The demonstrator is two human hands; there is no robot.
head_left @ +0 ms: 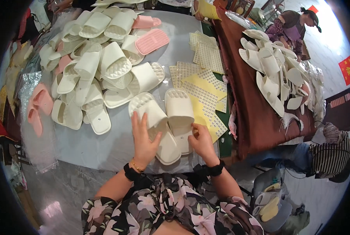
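Two cream slippers lie side by side in front of me, heels toward me. My left hand [144, 141] lies over the left slipper [170, 150], fingers spread across its strap and thumb apart. At the outer edge of the right slipper [179, 115] is my right hand [202, 143], its fingers curled and thumb drawn in. Whether those fingertips grip the slipper or something small is unclear. A small printed mark shows on the right slipper's insole. Just beyond my right hand, yellow sticker sheets [202, 94] overlap, partly peeled bare.
A heap of cream slippers [92, 58] covers the table's left side, with a pink slipper [152, 41] on its right edge. Clear plastic bags [41, 145] lie at far left. More slippers [271, 64] sit on a brown-covered table [247, 117]; a person [292, 29] is behind it.
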